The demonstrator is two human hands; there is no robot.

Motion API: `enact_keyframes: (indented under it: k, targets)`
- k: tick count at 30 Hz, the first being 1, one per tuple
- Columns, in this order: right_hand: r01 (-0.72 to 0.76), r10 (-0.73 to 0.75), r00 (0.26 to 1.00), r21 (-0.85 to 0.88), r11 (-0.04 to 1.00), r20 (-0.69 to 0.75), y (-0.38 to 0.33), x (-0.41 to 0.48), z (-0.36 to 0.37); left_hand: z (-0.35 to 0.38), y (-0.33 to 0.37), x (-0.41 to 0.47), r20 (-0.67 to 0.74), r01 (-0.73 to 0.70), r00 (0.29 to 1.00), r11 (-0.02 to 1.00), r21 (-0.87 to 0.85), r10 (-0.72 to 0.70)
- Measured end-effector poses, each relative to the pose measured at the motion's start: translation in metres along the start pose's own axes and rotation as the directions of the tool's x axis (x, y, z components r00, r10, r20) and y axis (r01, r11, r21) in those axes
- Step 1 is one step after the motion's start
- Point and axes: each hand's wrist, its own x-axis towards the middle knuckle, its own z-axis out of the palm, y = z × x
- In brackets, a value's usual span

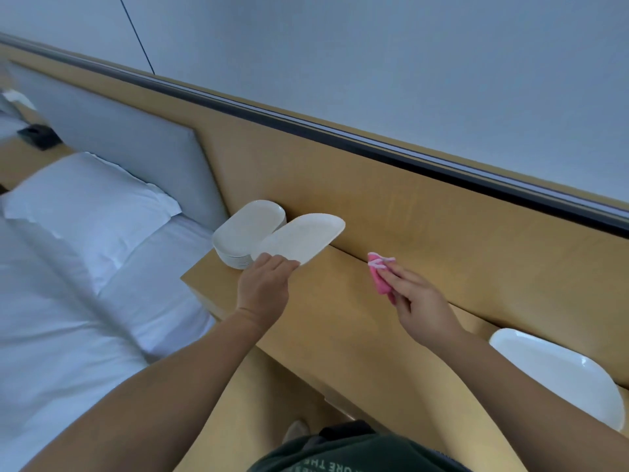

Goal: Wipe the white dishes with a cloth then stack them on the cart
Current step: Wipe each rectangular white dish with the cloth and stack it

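My left hand grips the near edge of a white oval dish and holds it tilted just above the wooden shelf. Behind it, a stack of several white dishes sits at the shelf's left end against the wooden wall panel. My right hand holds a folded pink cloth between thumb and fingers, a short way to the right of the held dish and not touching it. Another white dish lies on the shelf at the lower right.
A bed with white sheets and a pillow fills the left side, right beside the shelf's end. A grey padded headboard and the wooden wall panel rise behind. A dark object sits on a far ledge.
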Motion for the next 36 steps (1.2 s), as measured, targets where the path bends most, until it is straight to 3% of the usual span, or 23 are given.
enact_keyframes:
  k: [6, 15, 20, 29, 36]
  targets:
    - [-0.027, 0.027, 0.999, -0.021, 0.999, 0.040, -0.005, 0.032, 0.040, 0.001, -0.069, 0.010, -0.014, -0.034, 0.999, 0.995, 0.091, 0.035]
    - [-0.062, 0.067, 0.994, -0.062, 0.996, 0.084, -0.011, 0.072, 0.090, 0.020, -0.150, 0.025, 0.113, -0.003, 0.994, 0.991, 0.135, -0.012]
    - [-0.082, 0.095, 0.990, -0.123, 0.989, 0.100, -0.011, 0.087, 0.108, 0.035, -0.168, 0.030, 0.175, -0.001, 0.984, 0.993, 0.117, -0.020]
    - [-0.105, 0.122, 0.986, -0.142, 0.984, 0.114, -0.002, 0.103, 0.123, 0.056, -0.188, 0.027, 0.421, 0.047, 0.904, 0.996, 0.080, -0.076]
    - [-0.125, 0.148, 0.979, -0.156, 0.980, 0.143, -0.001, 0.105, 0.129, 0.061, -0.188, 0.027, 0.499, 0.129, 0.855, 0.990, 0.053, -0.138]
